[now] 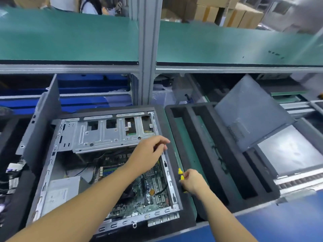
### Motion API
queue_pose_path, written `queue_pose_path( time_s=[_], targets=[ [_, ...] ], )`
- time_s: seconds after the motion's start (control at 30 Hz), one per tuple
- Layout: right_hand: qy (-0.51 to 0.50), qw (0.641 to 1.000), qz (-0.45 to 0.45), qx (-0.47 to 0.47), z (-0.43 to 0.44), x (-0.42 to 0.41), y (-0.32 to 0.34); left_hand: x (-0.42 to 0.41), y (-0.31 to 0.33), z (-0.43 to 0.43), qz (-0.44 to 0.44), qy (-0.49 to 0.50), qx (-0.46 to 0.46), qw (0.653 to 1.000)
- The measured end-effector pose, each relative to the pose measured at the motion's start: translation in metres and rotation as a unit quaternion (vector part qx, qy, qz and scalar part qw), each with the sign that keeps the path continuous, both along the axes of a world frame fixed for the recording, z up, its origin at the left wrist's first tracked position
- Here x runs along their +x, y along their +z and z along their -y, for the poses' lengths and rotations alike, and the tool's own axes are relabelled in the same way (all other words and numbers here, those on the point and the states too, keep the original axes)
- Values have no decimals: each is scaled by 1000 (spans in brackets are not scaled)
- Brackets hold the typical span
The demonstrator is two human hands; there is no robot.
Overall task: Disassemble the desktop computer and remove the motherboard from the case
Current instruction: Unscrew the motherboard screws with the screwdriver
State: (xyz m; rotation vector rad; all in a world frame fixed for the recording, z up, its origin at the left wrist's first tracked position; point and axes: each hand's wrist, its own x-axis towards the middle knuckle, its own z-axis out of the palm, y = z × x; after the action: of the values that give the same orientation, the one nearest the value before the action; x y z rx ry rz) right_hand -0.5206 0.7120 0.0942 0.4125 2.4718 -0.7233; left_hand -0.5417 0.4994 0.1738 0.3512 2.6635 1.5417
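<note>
Right grip holds the yellow-handled screwdriver just outside the right rim of the case. Left grip, fingers curled, contents indeterminate, hovers above the motherboard, which lies flat inside, left of the screwdriver.

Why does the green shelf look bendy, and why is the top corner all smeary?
Head view: the wide-angle lens bows the green shelf; the picture's top right corner is smeared and blurry; the motherboard, left hand, and right hand holding the yellow screwdriver look fairly sharp.
</note>
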Motion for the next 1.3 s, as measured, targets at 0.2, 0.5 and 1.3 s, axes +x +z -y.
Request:
queue_pose_path(
  time_s=[0.2,0.5,1.3],
  targets=[
    [39,999,11,16,8,11,-27,4,-10,5,36,25,-28,999],
    [9,969,-229,-97,36,-12,39,19,-11,28,78,86,38,993],
    [386,795,-39,-466,464,191,127,304,29,344,33,483,276,830]
  ],
)
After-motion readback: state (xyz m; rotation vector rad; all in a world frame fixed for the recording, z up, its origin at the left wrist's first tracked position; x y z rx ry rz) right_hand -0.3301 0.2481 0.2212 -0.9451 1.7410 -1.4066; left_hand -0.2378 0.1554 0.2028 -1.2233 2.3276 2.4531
